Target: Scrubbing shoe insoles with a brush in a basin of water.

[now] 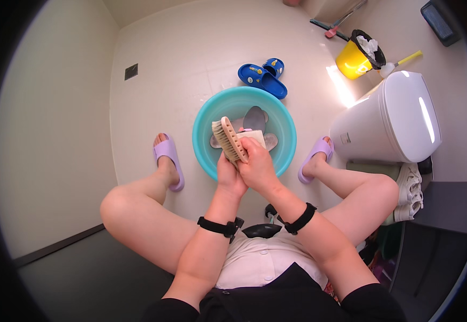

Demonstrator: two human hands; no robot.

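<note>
My right hand (257,163) grips a pale pink scrubbing brush (233,141), its light bristles facing left. Just below it, my left hand (231,177) is at the lower end of the bristles. What its fingers close on is hidden by the brush and my right hand. Both hands are over the near side of a turquoise plastic basin (201,116). Inside the basin lie several pieces of footwear, among them a grey sole (254,118) and a pale rounded end (271,141). A whitish flat piece (255,137) shows just beyond my right knuckles; what it belongs to is unclear.
Blue clogs (263,76) lie behind the basin. At right stand a white lidded bin or toilet (382,116), a yellow waste bin (352,60), a brush with a yellow handle (408,58), a floor squeegee (334,30) and white sneakers (409,193). A floor drain (131,72) is at left.
</note>
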